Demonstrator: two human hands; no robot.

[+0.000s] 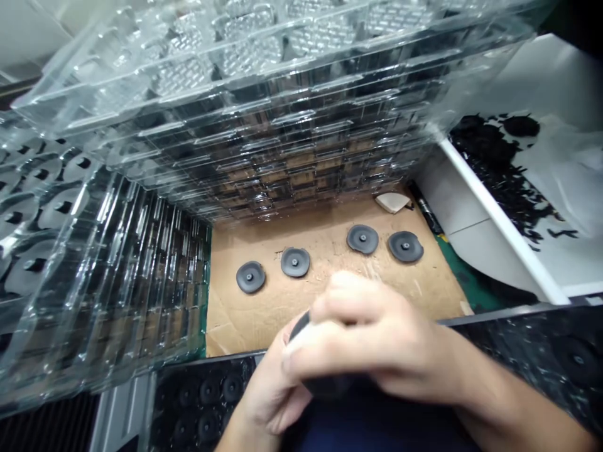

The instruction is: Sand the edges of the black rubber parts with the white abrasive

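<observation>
My left hand (273,392) is closed around a dark round part (326,385), mostly covered by my fingers. My right hand (377,336) reaches across from the right, its fingers bent and closed over the upper side of that part. Whether a small tool sits in the right fingers is hidden. Beyond the hands, several dark grey discs with a small raised hub lie apart on a brown cardboard sheet (249,326): one disc (251,277) at the left, another (295,262) beside it, and a pair farther right (362,239).
Clear plastic trays (282,125) are stacked high behind the cardboard. More trays (117,282) stand at the left, with discs in the top one. A white bin (504,232) at the right holds black scraps (494,157). A dark pen-like tool (424,207) lies beside the bin.
</observation>
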